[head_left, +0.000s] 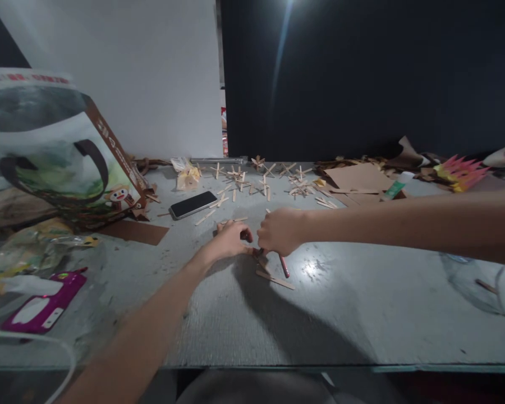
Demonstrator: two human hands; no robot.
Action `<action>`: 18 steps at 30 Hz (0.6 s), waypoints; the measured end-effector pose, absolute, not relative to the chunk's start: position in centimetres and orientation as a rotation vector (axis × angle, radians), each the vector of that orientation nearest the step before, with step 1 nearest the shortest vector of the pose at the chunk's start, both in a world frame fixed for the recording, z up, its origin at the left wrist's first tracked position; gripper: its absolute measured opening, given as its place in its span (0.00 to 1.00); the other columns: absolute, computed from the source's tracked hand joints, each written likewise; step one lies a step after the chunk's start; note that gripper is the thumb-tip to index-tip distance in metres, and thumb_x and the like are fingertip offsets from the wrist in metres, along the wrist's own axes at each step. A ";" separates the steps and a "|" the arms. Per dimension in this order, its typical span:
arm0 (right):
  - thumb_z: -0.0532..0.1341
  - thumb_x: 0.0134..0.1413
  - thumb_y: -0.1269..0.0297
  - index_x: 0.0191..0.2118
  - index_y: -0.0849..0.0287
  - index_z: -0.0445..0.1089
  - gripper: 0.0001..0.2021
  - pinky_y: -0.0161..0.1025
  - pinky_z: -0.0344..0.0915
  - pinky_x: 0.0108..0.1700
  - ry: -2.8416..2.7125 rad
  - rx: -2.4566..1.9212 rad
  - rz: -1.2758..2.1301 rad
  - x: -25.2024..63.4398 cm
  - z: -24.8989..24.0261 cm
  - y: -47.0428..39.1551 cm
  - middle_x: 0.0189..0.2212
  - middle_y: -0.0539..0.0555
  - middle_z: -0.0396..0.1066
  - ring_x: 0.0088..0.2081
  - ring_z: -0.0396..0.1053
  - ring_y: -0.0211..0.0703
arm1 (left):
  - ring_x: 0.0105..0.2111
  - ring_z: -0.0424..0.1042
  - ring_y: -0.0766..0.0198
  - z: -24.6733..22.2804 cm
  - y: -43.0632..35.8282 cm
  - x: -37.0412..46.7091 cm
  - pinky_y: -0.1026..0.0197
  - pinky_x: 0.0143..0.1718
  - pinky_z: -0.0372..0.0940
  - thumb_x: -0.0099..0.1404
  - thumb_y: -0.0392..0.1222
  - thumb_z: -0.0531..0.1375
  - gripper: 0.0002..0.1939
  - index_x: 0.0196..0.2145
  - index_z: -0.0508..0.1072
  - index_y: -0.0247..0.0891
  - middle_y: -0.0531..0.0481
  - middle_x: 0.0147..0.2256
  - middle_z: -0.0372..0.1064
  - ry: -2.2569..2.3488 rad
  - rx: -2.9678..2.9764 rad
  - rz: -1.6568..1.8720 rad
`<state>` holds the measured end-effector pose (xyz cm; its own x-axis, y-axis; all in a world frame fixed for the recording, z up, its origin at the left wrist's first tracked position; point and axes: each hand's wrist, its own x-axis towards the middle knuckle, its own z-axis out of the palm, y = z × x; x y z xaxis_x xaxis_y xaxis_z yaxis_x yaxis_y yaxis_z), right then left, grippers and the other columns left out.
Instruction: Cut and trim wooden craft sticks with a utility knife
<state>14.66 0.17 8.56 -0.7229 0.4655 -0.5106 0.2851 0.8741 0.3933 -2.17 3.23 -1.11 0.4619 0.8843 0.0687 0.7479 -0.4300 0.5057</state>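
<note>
R hand [281, 231] nr 1 red stick [284, 267] — 1 phone [192, 205]

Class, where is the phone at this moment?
In the head view, the phone lies on the table left of centre, beyond the left hand, just left of scattered wooden sticks.

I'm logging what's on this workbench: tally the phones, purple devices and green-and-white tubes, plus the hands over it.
Phone: 1
Purple device: 1
Green-and-white tube: 1
Hands: 2, left hand and right hand
Total: 5
</note>
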 end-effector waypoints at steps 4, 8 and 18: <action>0.60 0.65 0.67 0.44 0.61 0.81 0.11 0.45 0.69 0.40 2.449 0.648 0.341 15.3 8.5 -0.7 0.40 0.65 0.80 0.43 0.79 0.58 | 0.42 0.74 0.50 -1.4 2.6 -1.6 0.48 0.51 0.60 0.52 0.48 0.75 0.16 0.35 0.77 0.41 0.49 0.35 0.75 1.470 2.323 0.549; 0.58 0.64 0.71 0.44 0.64 0.80 0.12 0.43 0.69 0.38 2.392 0.762 0.308 16.6 8.4 -1.1 0.39 0.67 0.80 0.43 0.80 0.58 | 0.40 0.74 0.55 -1.8 2.3 -1.3 0.51 0.51 0.60 0.68 0.45 0.64 0.06 0.39 0.76 0.41 0.50 0.33 0.75 1.521 2.327 0.696; 0.57 0.65 0.71 0.46 0.66 0.79 0.13 0.41 0.68 0.34 2.340 0.800 0.185 18.8 8.4 -1.1 0.36 0.66 0.79 0.39 0.80 0.56 | 0.54 0.71 0.51 -1.3 0.9 -0.9 0.47 0.59 0.58 0.69 0.44 0.63 0.08 0.43 0.80 0.41 0.45 0.47 0.77 1.250 2.460 0.749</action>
